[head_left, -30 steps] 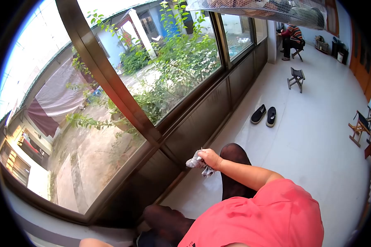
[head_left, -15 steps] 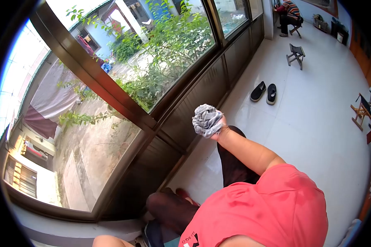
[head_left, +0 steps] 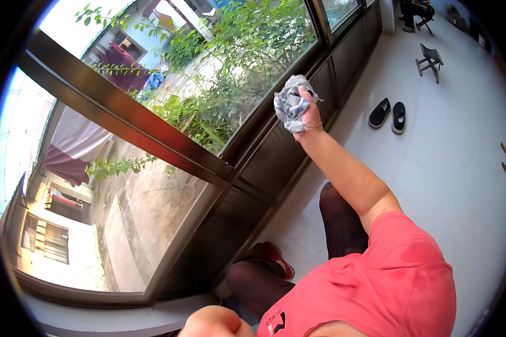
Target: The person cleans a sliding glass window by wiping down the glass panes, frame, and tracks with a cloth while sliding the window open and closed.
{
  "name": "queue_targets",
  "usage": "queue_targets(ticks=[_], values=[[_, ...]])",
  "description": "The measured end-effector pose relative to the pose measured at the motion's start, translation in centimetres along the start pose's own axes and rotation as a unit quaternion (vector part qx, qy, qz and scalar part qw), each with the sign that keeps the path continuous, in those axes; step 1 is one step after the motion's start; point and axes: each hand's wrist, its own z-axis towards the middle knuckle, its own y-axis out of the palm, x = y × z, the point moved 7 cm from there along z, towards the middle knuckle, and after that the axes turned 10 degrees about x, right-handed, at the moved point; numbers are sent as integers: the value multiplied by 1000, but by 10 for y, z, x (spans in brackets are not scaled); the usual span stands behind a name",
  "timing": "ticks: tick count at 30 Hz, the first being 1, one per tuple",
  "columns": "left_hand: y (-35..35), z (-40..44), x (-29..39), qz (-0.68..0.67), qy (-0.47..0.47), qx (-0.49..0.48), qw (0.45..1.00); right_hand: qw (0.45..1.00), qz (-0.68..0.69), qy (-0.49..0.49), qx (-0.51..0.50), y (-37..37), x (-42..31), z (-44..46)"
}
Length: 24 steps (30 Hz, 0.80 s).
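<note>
A crumpled grey-white cloth (head_left: 290, 104) is bunched in my right hand (head_left: 310, 115), whose fingers wrap round it. The arm is stretched forward, and the cloth is in front of the lower rail of the brown window frame (head_left: 264, 121). Whether the cloth touches the frame I cannot tell. At the bottom edge a bare part of my left arm shows, but the left hand itself is out of view. Large glass panes fill the left side, with dark panels below them.
Two black shoes (head_left: 379, 113) rest on the pale tiled floor (head_left: 433, 168). Beyond them stands a folding stool (head_left: 430, 60). A seated person (head_left: 415, 12) is partly visible at the top right. Another wooden stool is partly cut off at the right. Green plants (head_left: 208, 84) grow outside.
My right hand has moved up and forward along the window frame with the cloth. The view has shifted, and the left arm shows more at the bottom edge.
</note>
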Motion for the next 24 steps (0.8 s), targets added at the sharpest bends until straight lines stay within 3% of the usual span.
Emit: queue_targets(ticks=[3,7,9,11,12,14,16,18,19,21,22,24], values=[[16,-118,-32,79,-220,-43,971,980,-84,-180,22,5,-1,49],[78,-243,-34,126,-448,-250,849,960,-94,-262,30,31,17,92],[84,-297,-19,75,-493,-307,811,939,-127,-318,18,39,30,109],[83,-339,-3,64,-523,-319,788,933,-200,-299,10,42,52,120],[83,-353,4,65,-531,-327,779,867,-336,-367,37,56,53,100],[79,-384,18,87,-575,-326,745,652,-379,-653,-74,86,95,49],[77,-406,28,106,-631,-322,698,637,-437,-606,-192,68,149,9],[80,-409,28,111,-632,-324,696,603,-480,-559,-307,62,167,-14],[81,-413,27,113,-631,-326,694,532,-494,-547,-417,49,186,-25],[85,-416,25,117,-629,-333,693,523,-480,-563,-424,48,165,-7],[86,-416,23,125,-626,-337,692,489,-503,-592,-397,45,150,11],[87,-416,22,127,-622,-339,694,516,-540,-604,-277,72,88,48]])
